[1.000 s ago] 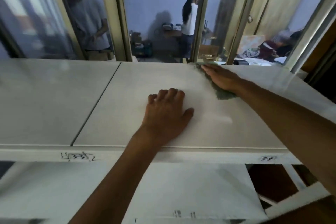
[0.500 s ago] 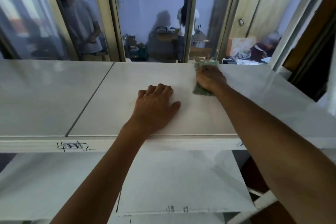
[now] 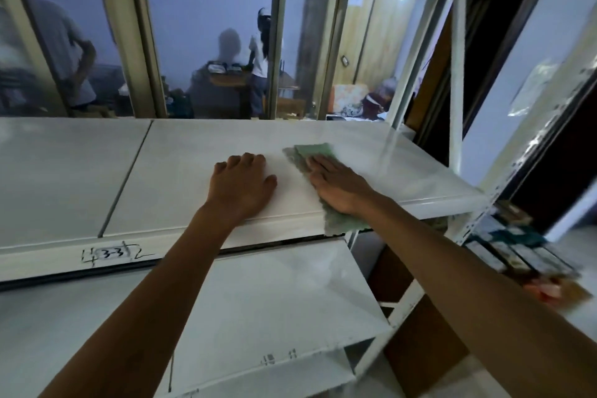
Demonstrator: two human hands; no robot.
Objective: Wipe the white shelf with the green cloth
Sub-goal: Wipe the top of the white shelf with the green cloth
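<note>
The white shelf [image 3: 181, 152] runs across the middle of the view, with a seam left of centre. My left hand [image 3: 243, 184] lies flat on its top near the front edge, fingers apart and nothing under it. Just to the right, my right hand [image 3: 339, 186] presses flat on the green cloth [image 3: 315, 150]. The cloth stretches from mid-shelf to the front edge, and its near end [image 3: 339, 223] hangs over the lip.
A lower white shelf [image 3: 274, 294] sits below. White uprights [image 3: 455, 74] stand at the right end of the shelf. Packets and clutter [image 3: 517, 252] lie on a rack at the right. Behind the glass are two people [image 3: 260, 52].
My right hand has pulled the cloth from the shelf's back edge toward the front edge, where the cloth now overhangs. The left hand stayed flat in place. The view tilted up and right.
</note>
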